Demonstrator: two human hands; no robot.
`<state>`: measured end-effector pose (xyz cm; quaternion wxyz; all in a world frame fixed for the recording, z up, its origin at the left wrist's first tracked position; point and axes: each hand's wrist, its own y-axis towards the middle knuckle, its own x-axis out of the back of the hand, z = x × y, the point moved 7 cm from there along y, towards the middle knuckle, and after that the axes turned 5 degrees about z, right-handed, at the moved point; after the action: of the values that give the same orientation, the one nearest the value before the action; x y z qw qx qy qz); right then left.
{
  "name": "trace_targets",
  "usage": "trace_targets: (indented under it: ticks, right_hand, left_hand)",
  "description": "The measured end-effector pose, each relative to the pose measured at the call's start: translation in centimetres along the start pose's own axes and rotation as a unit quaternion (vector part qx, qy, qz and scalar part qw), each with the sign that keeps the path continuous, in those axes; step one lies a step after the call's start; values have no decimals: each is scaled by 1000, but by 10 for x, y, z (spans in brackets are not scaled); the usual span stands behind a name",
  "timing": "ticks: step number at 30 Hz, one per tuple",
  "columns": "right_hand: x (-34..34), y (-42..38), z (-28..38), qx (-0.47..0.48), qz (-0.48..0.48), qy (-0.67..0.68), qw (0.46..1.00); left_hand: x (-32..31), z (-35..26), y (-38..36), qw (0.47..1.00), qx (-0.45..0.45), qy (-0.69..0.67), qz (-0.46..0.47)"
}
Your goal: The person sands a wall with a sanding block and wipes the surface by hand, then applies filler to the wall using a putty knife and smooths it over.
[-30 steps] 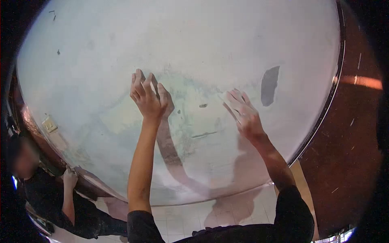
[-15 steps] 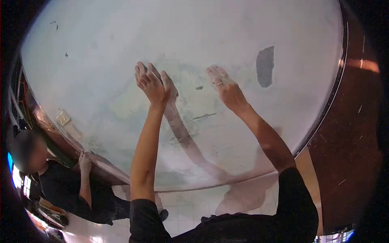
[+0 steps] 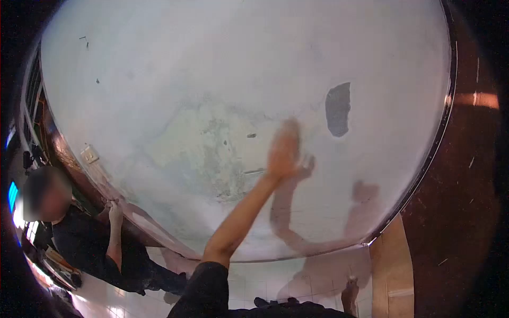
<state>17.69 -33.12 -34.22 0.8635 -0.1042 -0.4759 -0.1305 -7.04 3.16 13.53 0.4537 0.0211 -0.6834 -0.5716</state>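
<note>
My left hand is over the pale, patchy surface, between a small dark mark and a larger grey patch. Motion smears its fingers, so whether it holds anything cannot be made out. A shadow of the arm falls on the surface to its right. Low in the view, my right hand hangs beside my body, over the tiled floor and off the surface. It is small and dim there, and its fingers are unclear.
At the left, a person in dark clothes has a hand at the surface's edge, near a small pale plate. A reddish-brown area lies right, beside a tan board. Tiled floor shows below.
My left hand has moved right across the surface. My right hand has left the surface and dropped down beside my body. The view has shifted slightly.
</note>
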Motion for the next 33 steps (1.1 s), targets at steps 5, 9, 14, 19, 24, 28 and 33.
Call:
trace_targets:
  ticks: [5,9,14,19,24,28,33]
  right_hand:
    - [-6,-15,-71,-54,-169,75,981]
    - [35,59,-25,-67,-186,213,957]
    - [67,146,53,67,-213,246,943]
    - [88,145,141,107,-84,256,957]
    - [74,142,183,156,-43,240,957]
    - [61,157,207,138,-2,242,960]
    - [52,185,251,305,-74,207,927]
  left_hand:
    - [-189,-142,-94,830,-211,-237,458]
    - [-156,-151,-51,874,-205,-287,333]
    - [-43,-66,30,977,-153,-58,138]
    - [97,32,68,985,-102,96,-96]
    - [217,128,75,936,31,208,-283]
    - [225,157,65,903,57,244,-350]
    - [226,161,59,908,47,203,-362]
